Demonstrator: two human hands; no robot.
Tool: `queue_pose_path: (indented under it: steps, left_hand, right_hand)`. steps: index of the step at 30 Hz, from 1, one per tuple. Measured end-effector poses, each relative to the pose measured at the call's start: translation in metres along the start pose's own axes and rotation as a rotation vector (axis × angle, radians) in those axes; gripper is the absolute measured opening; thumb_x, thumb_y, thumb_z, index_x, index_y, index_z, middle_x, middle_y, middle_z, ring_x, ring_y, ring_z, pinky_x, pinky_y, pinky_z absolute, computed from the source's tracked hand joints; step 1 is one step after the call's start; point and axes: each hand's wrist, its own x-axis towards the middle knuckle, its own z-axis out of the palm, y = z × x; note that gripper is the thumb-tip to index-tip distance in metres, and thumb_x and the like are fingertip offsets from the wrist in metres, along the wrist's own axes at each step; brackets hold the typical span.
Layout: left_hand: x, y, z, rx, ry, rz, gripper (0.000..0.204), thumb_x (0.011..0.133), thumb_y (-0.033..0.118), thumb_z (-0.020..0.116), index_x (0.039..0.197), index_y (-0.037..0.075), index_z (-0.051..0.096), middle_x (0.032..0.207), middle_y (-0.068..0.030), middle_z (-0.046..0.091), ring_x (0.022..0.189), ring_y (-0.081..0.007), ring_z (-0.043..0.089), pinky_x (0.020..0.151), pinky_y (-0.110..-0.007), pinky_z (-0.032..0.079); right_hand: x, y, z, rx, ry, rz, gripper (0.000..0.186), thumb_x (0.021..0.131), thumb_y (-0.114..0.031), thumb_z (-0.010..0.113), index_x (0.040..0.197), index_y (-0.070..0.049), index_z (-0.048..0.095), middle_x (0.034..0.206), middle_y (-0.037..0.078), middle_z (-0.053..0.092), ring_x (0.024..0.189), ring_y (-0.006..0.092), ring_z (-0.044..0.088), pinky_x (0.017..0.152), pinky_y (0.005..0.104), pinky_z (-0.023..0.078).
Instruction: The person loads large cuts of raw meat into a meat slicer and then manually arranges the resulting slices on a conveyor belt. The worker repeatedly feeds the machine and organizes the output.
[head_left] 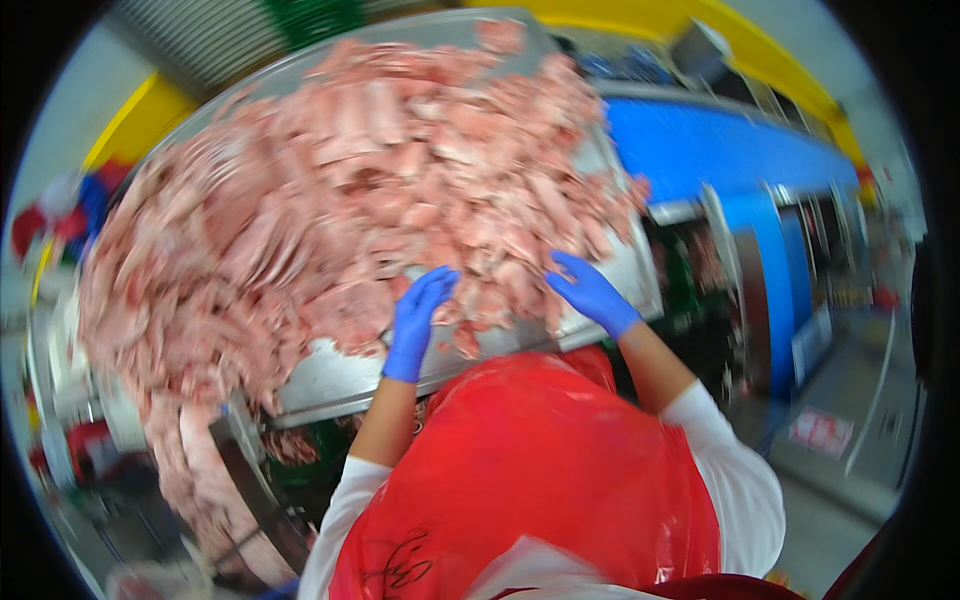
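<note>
A broad heap of raw, pale pink meat pieces (350, 190) covers most of a steel table (330, 378) in front of me. My left hand (424, 305), in a blue glove, is at the near edge of the heap with its fingers stretched out. Opposite it, my right hand (592, 292), also blue-gloved, has its fingers apart near the table's right side. Between the two hands lie several small meat pieces (490, 300). Neither hand shows anything held. Motion blurs the picture somewhat, so contact between fingertips and meat is hard to judge.
A blue conveyor belt (720, 145) runs off to the right beyond the table, with another blue belt section (755, 260) nearer. Long strips of meat (205, 470) hang at the table's near left. Green crates (310, 445) with meat stand below the table edge.
</note>
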Motion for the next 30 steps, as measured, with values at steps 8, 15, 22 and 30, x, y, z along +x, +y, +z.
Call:
queue_pose_path:
  steps: [8, 15, 22, 30]
  left_hand:
    - [-0.028, -0.041, 0.036, 0.291, -0.107, -0.215, 0.038, 0.108, 0.018, 0.054, 0.14, -0.004, 0.057, 0.132, -0.0145, 0.067, 0.123, -0.0202, 0.063, 0.107, -0.032, 0.048]
    - [-0.012, -0.075, 0.113, 0.391, -0.137, -0.219, 0.036, 0.107, 0.013, 0.055, 0.139, -0.002, 0.059, 0.13, -0.0116, 0.068, 0.121, -0.0163, 0.062, 0.107, -0.03, 0.046]
    - [0.042, -0.087, 0.214, 0.582, -0.195, -0.17, 0.033, 0.103, 0.014, 0.062, 0.133, 0.003, 0.065, 0.126, -0.0078, 0.071, 0.118, -0.0171, 0.064, 0.104, -0.03, 0.048]
    - [0.062, -0.103, 0.255, 1.245, -0.458, 0.362, 0.039, 0.087, 0.015, 0.076, 0.124, 0.006, 0.068, 0.129, -0.0133, 0.067, 0.131, -0.0369, 0.057, 0.111, -0.048, 0.045]
  right_hand:
    - [-0.015, 0.093, -0.077, 0.012, 0.382, 0.013, 0.038, 0.098, -0.025, 0.069, 0.128, -0.001, 0.067, 0.12, 0.011, 0.072, 0.11, 0.0208, 0.068, 0.092, 0.0343, 0.054]
    - [0.05, 0.161, -0.161, -0.023, 0.668, -0.173, 0.034, 0.098, -0.024, 0.068, 0.122, 0.0, 0.069, 0.115, 0.017, 0.071, 0.108, 0.0287, 0.069, 0.094, 0.0383, 0.054]
    - [0.174, 0.145, -0.239, -0.489, 0.599, 0.296, 0.044, 0.094, -0.042, 0.065, 0.11, -0.002, 0.071, 0.112, 0.021, 0.072, 0.107, 0.0414, 0.068, 0.091, 0.0486, 0.053]
    - [0.193, 0.121, -0.182, 0.11, -0.179, -0.032, 0.049, 0.096, -0.046, 0.066, 0.117, -0.003, 0.072, 0.105, 0.012, 0.075, 0.097, 0.0231, 0.07, 0.089, 0.0356, 0.053]
